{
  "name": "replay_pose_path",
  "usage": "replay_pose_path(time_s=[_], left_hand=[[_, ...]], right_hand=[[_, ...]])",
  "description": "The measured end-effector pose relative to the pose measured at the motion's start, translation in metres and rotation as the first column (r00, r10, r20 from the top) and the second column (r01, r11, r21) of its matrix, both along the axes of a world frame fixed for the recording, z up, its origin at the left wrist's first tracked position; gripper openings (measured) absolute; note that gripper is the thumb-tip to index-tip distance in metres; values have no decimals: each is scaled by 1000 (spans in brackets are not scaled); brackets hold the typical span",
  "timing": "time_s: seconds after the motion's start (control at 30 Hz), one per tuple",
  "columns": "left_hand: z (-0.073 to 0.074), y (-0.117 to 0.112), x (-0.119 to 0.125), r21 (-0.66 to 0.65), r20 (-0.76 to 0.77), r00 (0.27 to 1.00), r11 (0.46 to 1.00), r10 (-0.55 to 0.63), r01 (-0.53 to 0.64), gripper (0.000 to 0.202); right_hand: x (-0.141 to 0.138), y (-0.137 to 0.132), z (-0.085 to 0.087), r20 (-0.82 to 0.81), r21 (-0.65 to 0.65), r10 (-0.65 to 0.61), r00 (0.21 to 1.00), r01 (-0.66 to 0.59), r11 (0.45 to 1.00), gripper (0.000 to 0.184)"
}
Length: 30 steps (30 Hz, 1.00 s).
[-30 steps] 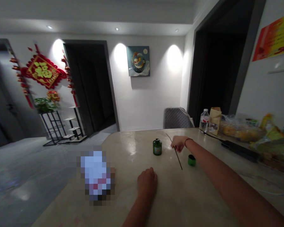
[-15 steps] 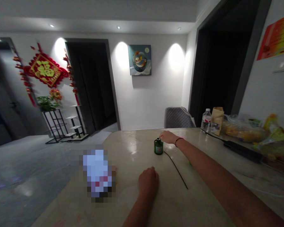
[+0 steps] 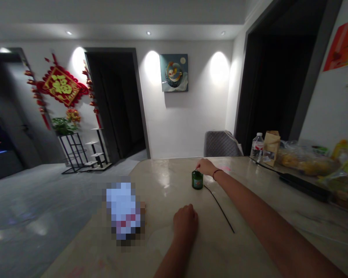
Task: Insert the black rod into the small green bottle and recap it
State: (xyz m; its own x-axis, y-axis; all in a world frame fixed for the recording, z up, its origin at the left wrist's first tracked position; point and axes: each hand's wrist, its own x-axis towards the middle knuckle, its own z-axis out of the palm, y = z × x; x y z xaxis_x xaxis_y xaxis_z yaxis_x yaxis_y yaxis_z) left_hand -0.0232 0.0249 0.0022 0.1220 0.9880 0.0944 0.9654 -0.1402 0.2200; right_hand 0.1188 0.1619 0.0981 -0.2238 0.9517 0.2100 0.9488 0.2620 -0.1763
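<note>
A small green glass bottle (image 3: 197, 181) with a label stands upright on the pale marble-look table (image 3: 150, 177). At its mouth is my right hand (image 3: 206, 167), fingers pinched together over the neck; what they hold, if anything, is too small to make out. My left hand (image 3: 186, 219) rests on the table in a loose fist, nearer to me than the bottle, and I see nothing in it. A thin dark stick (image 3: 220, 208), slightly curved, lies between the bottle and my right forearm.
A blurred-out pale blue item (image 3: 122, 210) sits at the table's left. Along the right are a water bottle (image 3: 257, 147), a paper bag (image 3: 271, 148), plastic-bagged food (image 3: 304, 160) and a black power strip (image 3: 304, 187) with a cord. Behind the table stands a grey chair (image 3: 222, 143).
My right hand has shifted from just right of the green bottle's neck to over its mouth. My left hand stays resting on the table. The whole view has turned slightly left.
</note>
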Motion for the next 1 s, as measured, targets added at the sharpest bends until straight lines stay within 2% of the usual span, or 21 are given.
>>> replay_pose_path(time_s=[0.27,0.47,0.77,0.9,1.0], left_hand=[[-5,2,-1,27,-1,1000,1000,-7,7,25],[-7,3,-1,44,-6,1000,999,-2,2,25],[-2,1,1,24,-26,1000,1000,9,-8,25],[-1,1,1,33,-20,1000,999,14,-13,25],[-1,2,2,25,-13,1000,1000,14,-14,24]], right_hand=[[-7,10,7,55,-3,7,998,-7,1000,19],[-9,13,5,82,-20,-10,997,12,1000,23],[-7,15,6,28,-69,-55,998,57,996,26],[-2,11,19,-24,-51,-48,999,47,998,20],[9,6,39,-73,-7,-31,997,31,1000,21]])
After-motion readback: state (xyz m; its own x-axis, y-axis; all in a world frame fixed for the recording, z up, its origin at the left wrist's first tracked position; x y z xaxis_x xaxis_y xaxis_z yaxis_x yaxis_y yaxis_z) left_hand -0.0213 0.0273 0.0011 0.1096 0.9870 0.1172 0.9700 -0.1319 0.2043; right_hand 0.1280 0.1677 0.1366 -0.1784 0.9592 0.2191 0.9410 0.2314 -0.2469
